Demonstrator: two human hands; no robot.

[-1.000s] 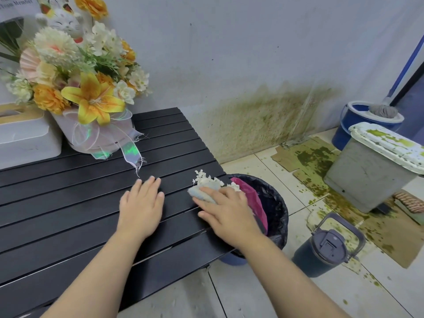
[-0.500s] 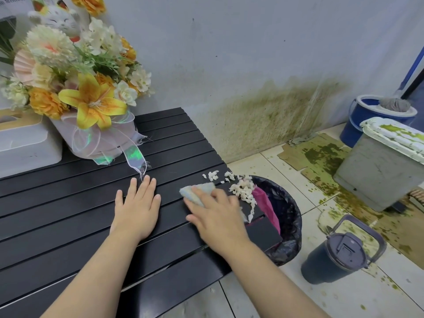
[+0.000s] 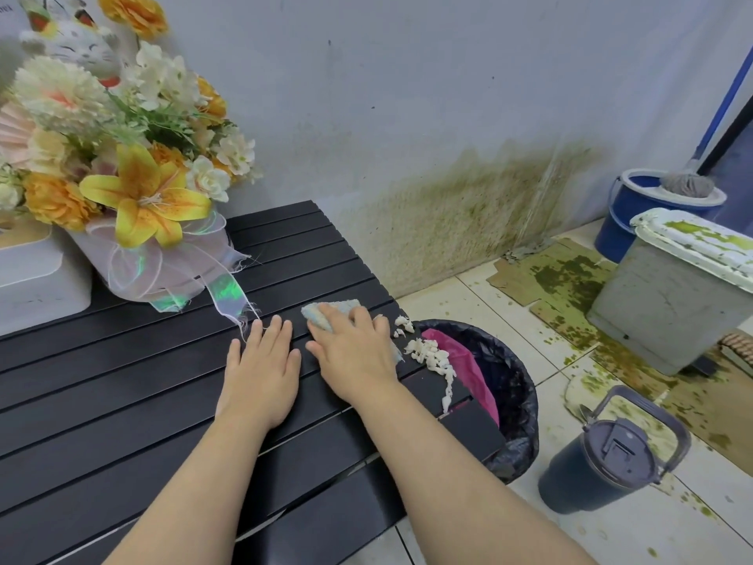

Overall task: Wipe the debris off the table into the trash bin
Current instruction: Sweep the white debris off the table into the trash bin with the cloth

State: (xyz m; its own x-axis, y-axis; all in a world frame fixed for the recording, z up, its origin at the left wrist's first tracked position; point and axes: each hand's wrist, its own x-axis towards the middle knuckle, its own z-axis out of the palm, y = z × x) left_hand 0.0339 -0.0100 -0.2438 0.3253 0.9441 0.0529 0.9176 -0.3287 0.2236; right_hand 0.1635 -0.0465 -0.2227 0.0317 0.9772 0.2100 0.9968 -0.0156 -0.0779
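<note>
My right hand (image 3: 354, 352) presses a pale blue-white cloth (image 3: 330, 309) flat on the black slatted table (image 3: 122, 401), near its right end. White crumbly debris (image 3: 432, 356) lies in a line along the table's right edge, just right of the cloth, over the trash bin (image 3: 517, 385). The bin has a black liner with something pink inside and stands on the floor against the table's end. My left hand (image 3: 260, 369) rests flat on the table beside the right hand, fingers spread, holding nothing.
A bouquet of artificial flowers (image 3: 122, 173) and a white box (image 3: 36, 275) stand at the table's back left. On the floor are a dark lidded tumbler (image 3: 603, 458), a grey lidded container (image 3: 684, 295) and a blue mop bucket (image 3: 644, 205). Green stains cover the tiles.
My right hand with the cloth has drawn back left from the table's edge, leaving the white debris strung along that edge. The left hand has stayed flat in place.
</note>
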